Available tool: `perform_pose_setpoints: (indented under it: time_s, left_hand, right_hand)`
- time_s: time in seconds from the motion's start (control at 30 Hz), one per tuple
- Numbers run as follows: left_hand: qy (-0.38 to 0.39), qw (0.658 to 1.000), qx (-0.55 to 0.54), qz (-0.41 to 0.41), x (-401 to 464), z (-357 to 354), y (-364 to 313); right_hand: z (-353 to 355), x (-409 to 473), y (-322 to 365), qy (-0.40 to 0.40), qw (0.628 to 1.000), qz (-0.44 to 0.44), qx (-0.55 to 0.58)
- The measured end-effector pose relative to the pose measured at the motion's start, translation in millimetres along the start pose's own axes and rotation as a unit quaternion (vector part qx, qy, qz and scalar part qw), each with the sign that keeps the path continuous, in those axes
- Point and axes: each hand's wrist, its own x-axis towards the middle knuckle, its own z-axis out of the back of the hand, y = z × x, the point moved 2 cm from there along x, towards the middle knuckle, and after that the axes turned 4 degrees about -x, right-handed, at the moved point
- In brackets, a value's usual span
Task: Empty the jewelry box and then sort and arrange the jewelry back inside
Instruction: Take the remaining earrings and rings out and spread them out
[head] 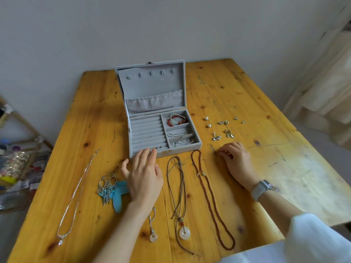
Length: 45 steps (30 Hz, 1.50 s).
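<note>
No legible text, labels or numbers in view. The jewelry box bears no readable brand.

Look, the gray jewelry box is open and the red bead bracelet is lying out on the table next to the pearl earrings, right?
Not quite. The gray jewelry box is open, but the red bead bracelet lies inside it, in the back right compartment, not out on the table. The pearl earrings do lie on the table, right of the box. The head view shows it.
</note>
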Motion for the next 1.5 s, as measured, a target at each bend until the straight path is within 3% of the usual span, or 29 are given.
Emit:
perform_pose_setpoints:
  time_s: [0.27, 0.77, 0.87, 1.03, 1.2, 1.33, 1.5]
  left_hand:
    - [0.007, 1.0, 0.0, -0.005, -0.4, 0.2, 1.2]
    - [-0.011, 0.999, -0.052, -0.01, 1.8, 5.3, 5.3]
    - [-0.04, 0.997, -0.061, -0.003, 4.1, 13.4, 14.7]
    - [-0.037, 0.998, 0.019, 0.038, 7.3, 19.3, 33.4]
    - [-0.014, 0.999, 0.019, 0.035, 3.2, 21.4, 37.3]
    - [-0.006, 0.999, 0.016, 0.044, 5.8, 22.7, 38.8]
    - [0.003, 0.998, 0.005, 0.055, 4.1, 22.6, 38.6]
  right_hand:
    - [3.5, -7.4, 3.7, 0.001, 0.999, 0.033, -0.011]
    - [9.3, -3.1, 20.9, -0.017, 0.999, -0.02, 0.037]
    - [6.2, 12.7, 58.3, -0.047, 0.997, 0.045, 0.034]
    - [-31.3, 42.7, 136.3, 0.034, 0.98, 0.196, 0.017]
    - [-62.5, 63.4, 164.9, 0.179, 0.939, 0.266, -0.126]
    - [-62.6, 70.9, 166.6, 0.202, 0.899, 0.347, -0.173]
    - [-65.2, 80.6, 165.4, 0.232, 0.906, 0.319, -0.153]
